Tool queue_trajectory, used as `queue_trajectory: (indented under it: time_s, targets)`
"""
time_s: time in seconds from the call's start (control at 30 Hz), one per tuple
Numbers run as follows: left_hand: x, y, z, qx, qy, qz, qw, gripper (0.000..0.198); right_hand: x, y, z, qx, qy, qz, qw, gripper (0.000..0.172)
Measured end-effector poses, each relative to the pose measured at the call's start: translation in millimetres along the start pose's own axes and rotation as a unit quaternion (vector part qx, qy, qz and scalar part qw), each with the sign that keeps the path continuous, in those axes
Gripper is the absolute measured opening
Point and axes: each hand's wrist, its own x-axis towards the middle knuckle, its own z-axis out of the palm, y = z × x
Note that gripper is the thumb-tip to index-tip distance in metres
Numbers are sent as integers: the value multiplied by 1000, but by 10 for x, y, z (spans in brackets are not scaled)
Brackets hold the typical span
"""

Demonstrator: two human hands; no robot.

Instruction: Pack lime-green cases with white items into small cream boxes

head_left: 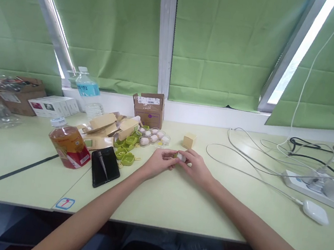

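Both forearms [244, 214] are stretched forward over the tabletop [192, 212], converging. A small white-and-green piece [181, 157] is pinched between curled fingertips of the left hand [159, 161] and the right hand [197, 169].

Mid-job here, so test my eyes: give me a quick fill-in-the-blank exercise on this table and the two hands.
1. The left hand and right hand hold a small piece that is green and ____.
2. The slim silver tool lies on a flat device coloured ____.
3. The water bottle has a label coloured ____.
4. Seen from the person's seat, the power strip is on the table's ____ side.

Missing words: white; black; blue; right.
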Motion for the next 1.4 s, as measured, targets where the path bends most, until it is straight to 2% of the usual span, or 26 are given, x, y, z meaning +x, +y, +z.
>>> queue_trajectory:
  time_s: [0.23, 0.37, 0.47, 0.6, 0.7, 0.93, 1.1, 1.4]
  targets:
    - [-2, -21, 33, 21, 7, 22, 1000, 45, 19, 13, -32, 30, -16, -37, 999, 27]
    - [-11, -15, 62, 43, 18, 33, 998, 41, 28, 24, -20, 15, -2, -50, 999, 31]
    - [-28, 25, 86, 109, 11, 62, 992, 32, 30, 10, -23, -24, -14, -52, 998, 28]
    - [-33, 90, 122, 226, 13, 120, 967, 22, 32, -17, -32, -82, -24, -40, 996, 28]
    - [-17, 103, 146, 252, 18, 131, 959, 18, 44, -33, -20, -101, -30, -28, 994, 27]
    - [22, 39, 176, 242, 37, 128, 961, 10, 86, -103, 27, -166, -51, -5, 985, 23]
    - [47, -19, 137, 201, 13, 126, 971, 24, 89, -154, 46, -200, -53, 8, 978, 19]
    - [144, -176, 53, 78, -12, 48, 996, 43, 131, -165, 41, -235, -76, 27, 969, 14]
